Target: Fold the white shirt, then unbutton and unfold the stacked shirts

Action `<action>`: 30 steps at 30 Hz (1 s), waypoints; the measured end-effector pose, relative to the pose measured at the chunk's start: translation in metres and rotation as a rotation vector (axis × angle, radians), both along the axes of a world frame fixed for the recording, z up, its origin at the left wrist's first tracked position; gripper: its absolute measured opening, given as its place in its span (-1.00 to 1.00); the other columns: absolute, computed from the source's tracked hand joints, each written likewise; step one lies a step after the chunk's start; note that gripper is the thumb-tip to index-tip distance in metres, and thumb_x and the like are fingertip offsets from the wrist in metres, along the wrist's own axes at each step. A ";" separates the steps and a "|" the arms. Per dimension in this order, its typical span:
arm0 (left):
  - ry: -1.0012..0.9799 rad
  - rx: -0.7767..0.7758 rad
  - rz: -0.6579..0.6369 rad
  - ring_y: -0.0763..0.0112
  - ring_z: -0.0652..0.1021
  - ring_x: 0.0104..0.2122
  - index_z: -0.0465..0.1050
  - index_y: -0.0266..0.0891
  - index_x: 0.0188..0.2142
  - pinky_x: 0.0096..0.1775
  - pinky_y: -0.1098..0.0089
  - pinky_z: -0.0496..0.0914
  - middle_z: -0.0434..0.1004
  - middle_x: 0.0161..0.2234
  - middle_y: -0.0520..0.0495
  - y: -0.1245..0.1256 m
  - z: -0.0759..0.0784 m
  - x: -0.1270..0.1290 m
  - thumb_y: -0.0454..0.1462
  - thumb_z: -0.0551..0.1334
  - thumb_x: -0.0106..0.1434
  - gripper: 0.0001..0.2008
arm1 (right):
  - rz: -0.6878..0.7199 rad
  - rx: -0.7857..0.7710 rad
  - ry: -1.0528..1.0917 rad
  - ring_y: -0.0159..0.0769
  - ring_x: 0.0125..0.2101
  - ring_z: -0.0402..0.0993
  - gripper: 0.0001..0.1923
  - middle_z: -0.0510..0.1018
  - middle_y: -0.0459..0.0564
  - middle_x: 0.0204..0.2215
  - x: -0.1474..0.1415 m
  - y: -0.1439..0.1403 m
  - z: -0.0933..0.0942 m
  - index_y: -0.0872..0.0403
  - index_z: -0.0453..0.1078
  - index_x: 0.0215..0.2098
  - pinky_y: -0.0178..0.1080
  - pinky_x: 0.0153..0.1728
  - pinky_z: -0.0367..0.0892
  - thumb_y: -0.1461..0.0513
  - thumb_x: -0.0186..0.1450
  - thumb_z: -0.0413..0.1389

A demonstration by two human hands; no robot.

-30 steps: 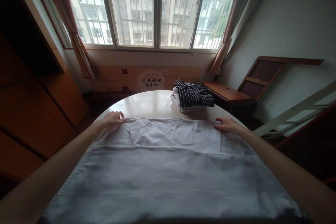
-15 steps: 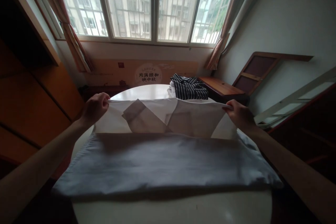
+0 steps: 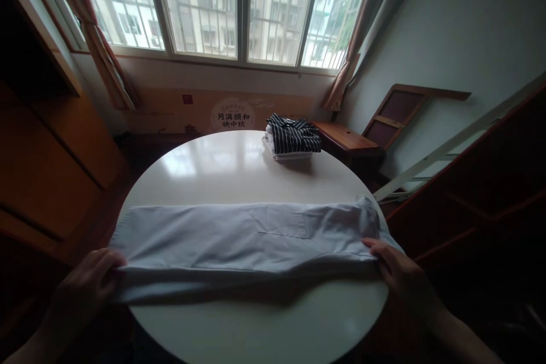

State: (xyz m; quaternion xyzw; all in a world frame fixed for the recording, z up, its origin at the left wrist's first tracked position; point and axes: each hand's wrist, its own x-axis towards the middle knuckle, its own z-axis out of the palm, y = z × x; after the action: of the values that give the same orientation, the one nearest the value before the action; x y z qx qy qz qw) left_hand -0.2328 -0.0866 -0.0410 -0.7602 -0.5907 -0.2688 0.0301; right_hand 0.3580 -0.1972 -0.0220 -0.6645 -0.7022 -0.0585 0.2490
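A pale grey garment (image 3: 205,239) lies folded into a long strip across the round white table (image 3: 213,176), a patch pocket showing on its upper side. At the strip's near left corner, my left hand (image 3: 96,276) is closed on the edge. My right hand (image 3: 390,261) grips the near edge at the other end, thumb on top. Between the two hands the near edge is lifted and hangs slightly off the tabletop. The cloth is bunched at the far right end. The fingers under the cloth are partly hidden.
A stack of folded clothes (image 3: 292,139), with a black striped one on top, sits at the table's far right. Behind are a wooden cabinet (image 3: 347,139) and barred windows. An orange-brown cupboard (image 3: 55,165) stands at left, and a pale ladder-like frame (image 3: 443,153) leans at right.
Both hands have come down and towards me from the far side. The raised flap of the garment has been laid over, making a narrower strip, and the hands now grip the near edge.
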 end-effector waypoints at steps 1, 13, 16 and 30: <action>-0.038 0.013 -0.007 0.17 0.44 -0.34 0.21 0.08 -0.48 -0.27 0.20 0.34 0.38 -0.43 0.09 -0.001 -0.003 0.002 -0.14 -0.01 0.05 -0.93 | 0.004 -0.004 0.002 -0.16 -0.13 0.43 -0.74 0.48 0.02 -0.14 0.000 -0.001 -0.004 -0.02 0.29 -0.16 -0.09 -0.09 0.32 0.24 0.21 -0.12; 0.123 -0.411 0.018 0.27 0.44 -0.52 0.27 0.00 -0.65 -0.47 0.31 0.30 0.42 -0.59 0.12 0.020 0.036 0.006 -0.07 -0.10 0.04 -0.71 | -0.038 -0.264 0.027 -0.16 -0.22 0.47 -0.79 0.53 -0.03 -0.21 -0.002 0.008 0.035 -0.03 0.37 -0.27 -0.20 -0.25 0.39 0.10 0.16 0.01; 0.073 -0.340 -0.028 0.28 0.46 -0.44 0.33 -0.04 -0.54 -0.40 0.33 0.33 0.47 -0.49 0.10 0.031 0.074 0.044 0.02 -0.11 0.12 -0.64 | -0.004 -0.276 0.096 -0.17 -0.23 0.46 -0.75 0.54 -0.01 -0.26 -0.028 0.030 0.064 0.00 0.38 -0.32 -0.19 -0.21 0.36 0.07 0.22 -0.05; 0.236 -0.238 -0.360 0.20 0.16 0.16 0.18 -0.18 0.12 0.12 0.18 0.06 0.15 0.17 -0.11 0.079 0.018 0.192 -0.06 -0.10 0.26 -0.51 | 0.512 -0.142 -0.035 -0.19 0.14 0.07 -0.53 0.23 0.10 0.12 -0.182 0.129 0.012 0.11 0.15 0.12 -0.06 0.12 0.02 0.11 0.29 -0.12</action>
State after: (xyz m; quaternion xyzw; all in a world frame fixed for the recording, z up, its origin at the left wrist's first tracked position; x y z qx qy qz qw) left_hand -0.0407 -0.0073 -0.0230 -0.8775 -0.4657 -0.1075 -0.0391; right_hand 0.1762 -0.0684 -0.0102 -0.4797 -0.8540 0.0444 0.1964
